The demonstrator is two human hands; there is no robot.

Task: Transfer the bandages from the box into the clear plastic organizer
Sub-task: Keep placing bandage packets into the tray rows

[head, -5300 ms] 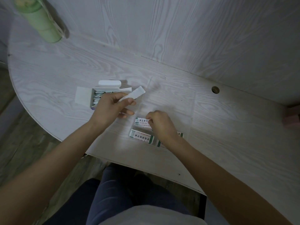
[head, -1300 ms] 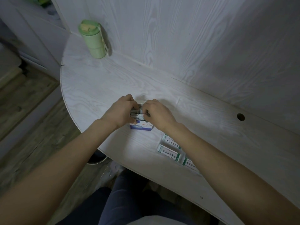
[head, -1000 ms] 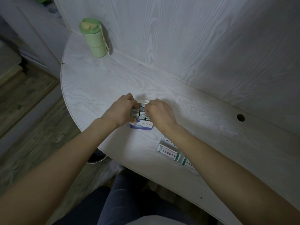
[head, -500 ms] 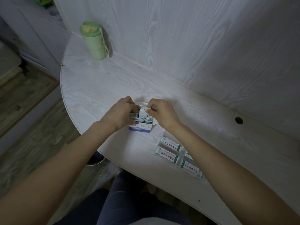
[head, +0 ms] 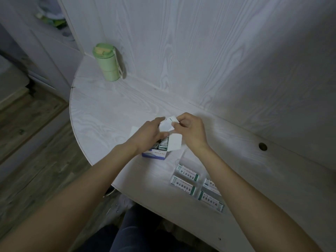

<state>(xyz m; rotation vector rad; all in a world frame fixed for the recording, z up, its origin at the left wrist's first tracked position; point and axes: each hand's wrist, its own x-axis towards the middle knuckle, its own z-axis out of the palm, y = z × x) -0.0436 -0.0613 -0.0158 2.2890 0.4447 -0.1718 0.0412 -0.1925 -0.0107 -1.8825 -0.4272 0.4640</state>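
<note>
The small blue-and-white bandage box stands open on the white table, packed with wrapped bandages, its white flap folded out to the right. Just above the box, my left hand and my right hand meet and both pinch a small white bunch of bandages between their fingertips. The clear plastic organizer lies nearer to me on the right, and green-printed bandages lie in its compartments. My right forearm hides part of it.
A green lidded bottle stands at the back left against the wood-grain wall. The rounded table edge drops to the wooden floor on the left. A round cable hole sits in the tabletop at the right.
Both hands were down in the box gripping its contents; they have risen a little with a white bunch of bandages pulled out between them. The camera has tilted up.
</note>
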